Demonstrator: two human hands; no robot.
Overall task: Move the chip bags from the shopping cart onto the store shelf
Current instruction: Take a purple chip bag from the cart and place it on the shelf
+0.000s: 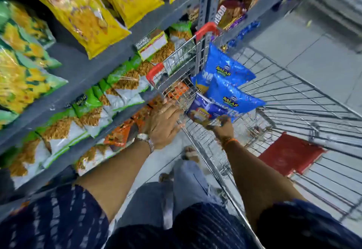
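Head view, itemised as I read it from my station.

1. Shopping cart [293,100]: wire basket filling the frame from centre out to 3 o'clock, red corner guards at its near-shelf end, a red flap lying at about 4 o'clock. I see floor tiles through the mesh.

2. Blue chip bags [227,72]: two bright blue packs at roughly 1 o'clock of centre, raised above the cart's wire floor, one overlapping the other. A darker purple-blue bag [203,109] sits just beneath them, nearest the hands.

3. Right hand [223,125]: just right of centre, fingers curled up and pinching the lower edge of the bag cluster. I cannot tell exactly which packs the fingers catch, as the image is smeared there.

4. Left hand [166,123]: at centre, fingers spread flat, fingertips touching the cart's wire corner and just beside the purple-blue bag; it clasps nothing. A metal wristwatch [145,139] sits on that wrist.

5. Store shelf [78,76]: grey tiers running from 7 o'clock to 12 o'clock. Yellow bags [78,13] lie on the top tier, green-and-white snack packs [94,109] on the middle tiers, orange packs [119,131] on the lowest, near the left wrist.

6. My wearer's dark patterned sleeves and grey trousers fill 6 o'clock.
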